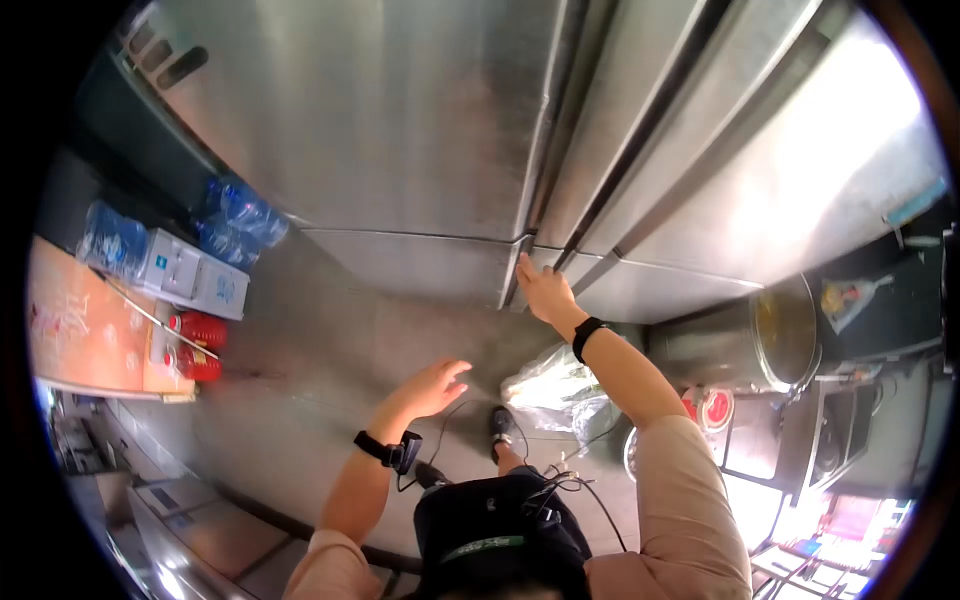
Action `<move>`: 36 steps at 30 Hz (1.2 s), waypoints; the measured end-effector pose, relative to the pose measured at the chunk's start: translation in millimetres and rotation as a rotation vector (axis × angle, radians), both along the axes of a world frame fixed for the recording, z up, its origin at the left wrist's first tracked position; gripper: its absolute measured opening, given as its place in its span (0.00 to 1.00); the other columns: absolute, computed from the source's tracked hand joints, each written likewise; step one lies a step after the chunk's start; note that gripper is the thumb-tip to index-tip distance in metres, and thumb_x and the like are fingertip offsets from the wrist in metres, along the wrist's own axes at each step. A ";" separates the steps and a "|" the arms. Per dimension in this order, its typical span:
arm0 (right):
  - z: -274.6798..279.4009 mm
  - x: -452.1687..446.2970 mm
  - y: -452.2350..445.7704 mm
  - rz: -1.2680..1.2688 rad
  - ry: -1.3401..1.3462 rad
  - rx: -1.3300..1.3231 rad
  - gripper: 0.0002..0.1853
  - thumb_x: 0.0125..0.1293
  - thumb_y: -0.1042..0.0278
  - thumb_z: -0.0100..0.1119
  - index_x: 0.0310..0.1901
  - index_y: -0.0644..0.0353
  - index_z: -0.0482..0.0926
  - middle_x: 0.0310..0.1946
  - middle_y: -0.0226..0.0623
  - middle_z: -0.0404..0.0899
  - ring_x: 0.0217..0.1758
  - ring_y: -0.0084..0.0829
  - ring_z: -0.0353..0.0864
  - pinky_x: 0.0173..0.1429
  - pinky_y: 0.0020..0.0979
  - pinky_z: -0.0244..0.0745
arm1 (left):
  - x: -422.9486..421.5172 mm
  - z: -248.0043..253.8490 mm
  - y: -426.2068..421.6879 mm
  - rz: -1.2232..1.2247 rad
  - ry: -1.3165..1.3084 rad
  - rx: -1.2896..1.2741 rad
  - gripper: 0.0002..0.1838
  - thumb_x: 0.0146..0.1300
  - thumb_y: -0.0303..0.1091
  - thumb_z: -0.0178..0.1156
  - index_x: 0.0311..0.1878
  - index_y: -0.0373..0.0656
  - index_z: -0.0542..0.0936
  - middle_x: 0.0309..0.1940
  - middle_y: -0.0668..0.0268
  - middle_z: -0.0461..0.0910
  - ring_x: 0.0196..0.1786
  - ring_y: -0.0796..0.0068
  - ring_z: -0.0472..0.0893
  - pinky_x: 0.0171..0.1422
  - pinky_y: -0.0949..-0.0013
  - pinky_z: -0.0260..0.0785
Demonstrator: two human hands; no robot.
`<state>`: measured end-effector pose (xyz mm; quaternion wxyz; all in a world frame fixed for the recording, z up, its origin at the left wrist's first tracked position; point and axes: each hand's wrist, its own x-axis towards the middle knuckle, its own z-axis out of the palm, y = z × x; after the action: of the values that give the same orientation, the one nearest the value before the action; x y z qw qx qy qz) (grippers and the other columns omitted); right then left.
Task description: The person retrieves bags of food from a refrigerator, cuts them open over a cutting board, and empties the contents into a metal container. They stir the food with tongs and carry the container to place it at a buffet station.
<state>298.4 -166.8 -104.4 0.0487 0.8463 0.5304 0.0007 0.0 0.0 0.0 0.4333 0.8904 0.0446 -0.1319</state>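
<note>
A tall stainless-steel refrigerator fills the upper part of the head view, with upper and lower doors. My right hand, a black band on its wrist, is at the inner edge of the lower left door. Its fingers hook at that edge beside the central post; some fingertips are hidden. My left hand hangs over the floor, holding nothing, its fingers apart. A black wrist strap with a small device is on that arm. Below my right forearm lies a clear plastic bag with pale contents.
Left, a white water dispenser stands near large blue water bottles and red-capped jugs by an orange-topped table. A big metal pot stands right of the refrigerator. Dark cables hang near my feet.
</note>
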 end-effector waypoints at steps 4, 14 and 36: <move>2.5 63.2 34.2 -0.160 -0.316 -0.142 0.23 0.63 0.66 0.58 0.61 0.58 0.78 0.56 0.39 0.72 0.39 0.45 0.83 0.27 0.48 0.75 | 44.8 -23.2 -9.4 0.021 -0.100 -0.045 0.20 0.71 0.36 0.61 0.63 0.43 0.73 0.56 0.55 0.77 0.50 0.61 0.83 0.52 0.62 0.77; 21.3 -78.9 50.2 -0.315 -0.005 -0.444 0.25 0.63 0.64 0.58 0.60 0.66 0.78 0.60 0.44 0.73 0.44 0.39 0.88 0.31 0.39 0.83 | -51.0 -38.1 -3.1 0.201 -0.244 -0.054 0.19 0.69 0.36 0.62 0.61 0.45 0.75 0.58 0.52 0.77 0.59 0.53 0.79 0.61 0.56 0.73; -116.1 -95.4 85.0 -0.246 0.364 0.127 0.15 0.61 0.67 0.63 0.50 0.60 0.81 0.48 0.51 0.82 0.51 0.51 0.83 0.54 0.47 0.80 | -297.6 -80.0 111.9 0.208 -0.028 0.612 0.14 0.60 0.30 0.58 0.48 0.37 0.82 0.75 0.61 0.66 0.80 0.63 0.57 0.82 0.37 0.41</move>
<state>202.9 -81.8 -220.5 -0.1016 0.8921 0.4223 -0.1248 -297.6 111.9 -80.0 0.1574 0.9718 0.1670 -0.0549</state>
